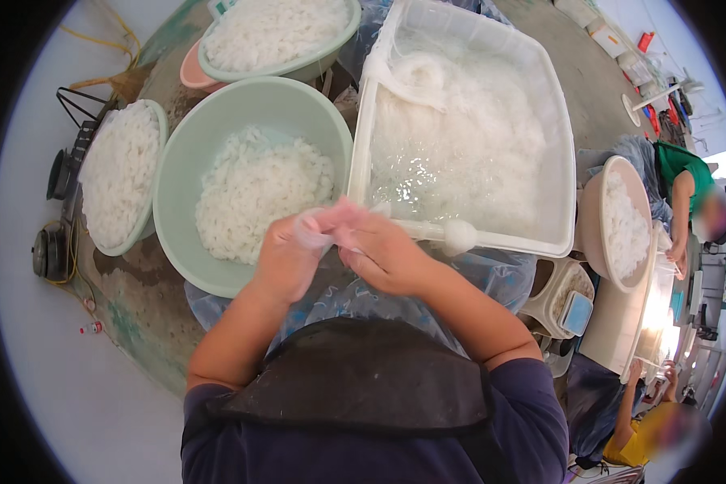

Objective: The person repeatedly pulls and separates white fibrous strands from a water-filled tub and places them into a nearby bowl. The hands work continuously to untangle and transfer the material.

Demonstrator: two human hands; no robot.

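Note:
My left hand (291, 254) and my right hand (387, 251) meet in front of me, over the gap between a green plastic basin (178, 242) and a white plastic tub (565, 181). Wet, whitish fibre (310, 228) is wrapped about the fingers of my left hand; the fingertips of both hands are blurred. Soft white pieces (260, 193), which look like silk cocoons, lie heaped in the green basin. In the tub, loose white fibre (460, 133) floats in water, and a thick hank (420, 81) hangs at its left rim. A small white fibre ball (460, 237) sits on the near rim.
Two more green basins heaped with white pieces (121, 175) stand at the left and far left, one over a pink basin (195, 68). To the right are a pinkish basin (593, 224), a plastic stool (547, 302) and two people (690, 187) at work. A bottle (91, 328) lies on the floor.

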